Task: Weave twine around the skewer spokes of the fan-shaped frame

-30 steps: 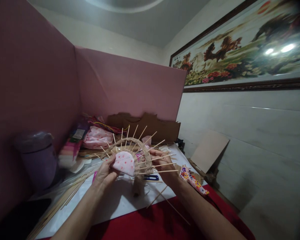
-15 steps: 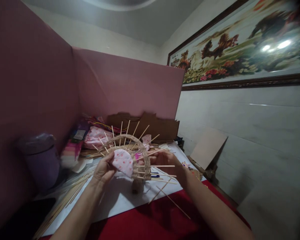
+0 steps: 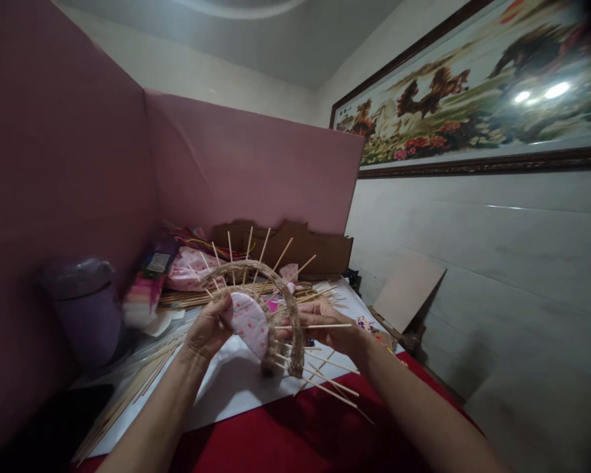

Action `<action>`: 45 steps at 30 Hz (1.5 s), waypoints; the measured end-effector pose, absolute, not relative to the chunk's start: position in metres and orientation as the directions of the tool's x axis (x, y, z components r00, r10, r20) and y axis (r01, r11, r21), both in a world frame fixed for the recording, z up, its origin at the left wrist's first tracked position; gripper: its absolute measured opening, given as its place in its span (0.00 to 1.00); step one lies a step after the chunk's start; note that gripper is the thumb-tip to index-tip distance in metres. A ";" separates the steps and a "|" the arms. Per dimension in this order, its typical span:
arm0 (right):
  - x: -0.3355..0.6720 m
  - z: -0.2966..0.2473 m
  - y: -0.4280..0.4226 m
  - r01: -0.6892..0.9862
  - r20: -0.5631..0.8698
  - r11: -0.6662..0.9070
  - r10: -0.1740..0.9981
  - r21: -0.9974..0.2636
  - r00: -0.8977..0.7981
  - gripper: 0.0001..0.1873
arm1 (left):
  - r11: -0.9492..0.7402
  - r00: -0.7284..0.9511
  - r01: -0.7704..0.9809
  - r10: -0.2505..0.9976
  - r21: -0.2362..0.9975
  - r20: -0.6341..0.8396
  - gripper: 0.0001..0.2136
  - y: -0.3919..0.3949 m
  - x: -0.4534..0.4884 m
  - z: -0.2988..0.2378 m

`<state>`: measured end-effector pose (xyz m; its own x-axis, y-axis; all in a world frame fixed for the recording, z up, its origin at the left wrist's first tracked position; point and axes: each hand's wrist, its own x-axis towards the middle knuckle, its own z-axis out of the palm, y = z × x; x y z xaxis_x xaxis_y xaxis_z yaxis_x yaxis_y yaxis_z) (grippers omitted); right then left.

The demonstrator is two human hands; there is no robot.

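Note:
In front of me is a half-round woven piece made of thin wooden sticks and a brown twine band (image 3: 294,312). The sticks fan outward past the band. At its middle sits a half-circle pad (image 3: 249,322) of white cloth with red-pink dots. My left hand (image 3: 209,332) pinches the pad's left edge, thumb and fingers closed on it. On the other side, my right hand (image 3: 332,325) has its fingers at the band and sticks, partly behind them. Several lower right sticks slant downward.
Loose sticks (image 3: 138,374) lie at the left on white paper (image 3: 217,401) over a red cloth (image 3: 285,440). A lidded purple container (image 3: 86,315) stands far left. Behind are dotted fabric (image 3: 190,266) and torn cardboard (image 3: 320,253). Pink panels (image 3: 256,164) wall the back and left.
The woven piece has tilted clockwise, its lower right end dropping and its sticks now slanting down. My right hand has shifted slightly left and closed in on the twine band.

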<state>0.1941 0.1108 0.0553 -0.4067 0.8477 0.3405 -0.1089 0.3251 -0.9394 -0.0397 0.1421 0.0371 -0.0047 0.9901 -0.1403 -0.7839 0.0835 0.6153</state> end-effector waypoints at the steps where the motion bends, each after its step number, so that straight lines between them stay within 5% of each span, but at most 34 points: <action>1: 0.194 0.055 0.110 -0.125 0.287 0.258 0.836 -0.958 -0.467 0.18 | 0.083 0.002 -0.779 0.991 0.622 -0.130 0.02 0.141 -0.040 0.037; 4: 0.193 0.053 0.110 -0.148 0.118 0.032 0.774 -0.989 -0.622 0.18 | 0.082 0.018 -0.760 0.994 0.644 -0.106 0.03 0.140 -0.039 0.038; 16: 0.188 0.042 0.102 -0.342 0.039 -0.148 0.875 -0.928 -0.483 0.07 | 0.051 0.022 -0.658 0.999 0.752 -0.048 0.03 0.149 -0.035 0.026; 25: 0.185 0.027 0.106 -0.427 0.033 -0.145 0.923 -0.893 -0.382 0.10 | -0.049 -0.054 -0.558 0.998 0.828 0.022 0.09 0.145 -0.031 0.030; 30: 0.183 0.022 0.112 -0.404 0.088 -0.064 0.934 -0.912 -0.346 0.11 | -0.231 -0.348 -0.419 0.934 0.878 0.080 0.11 0.145 -0.027 0.031; 33: 0.181 0.018 0.116 -0.400 0.171 0.027 0.929 -0.916 -0.328 0.10 | -0.422 -0.538 -0.208 0.803 0.883 0.257 0.16 0.139 -0.019 0.031; 36: 0.179 0.014 0.118 -0.425 0.226 0.086 0.930 -0.901 -0.289 0.08 | -0.557 -0.512 0.243 0.622 0.794 0.593 0.16 0.133 -0.007 0.029; 39: 0.176 0.011 0.117 -0.467 0.258 0.113 0.931 -0.877 -0.258 0.08 | -0.469 -0.590 0.061 0.695 0.881 0.411 0.21 0.133 -0.001 0.026; 41: 0.176 0.011 0.116 -0.491 0.258 0.116 0.938 -0.863 -0.233 0.07 | -0.329 -0.482 -0.184 0.852 0.926 0.206 0.22 0.133 0.001 0.024; 43: 0.176 0.012 0.115 -0.507 0.252 0.112 0.943 -0.855 -0.217 0.06 | -0.149 -0.171 -0.363 0.981 0.920 0.091 0.21 0.130 0.002 0.023; 45: 0.178 0.013 0.115 -0.518 0.252 0.113 0.945 -0.848 -0.207 0.06 | 0.089 0.261 -0.524 0.963 0.847 0.060 0.20 0.122 0.006 0.023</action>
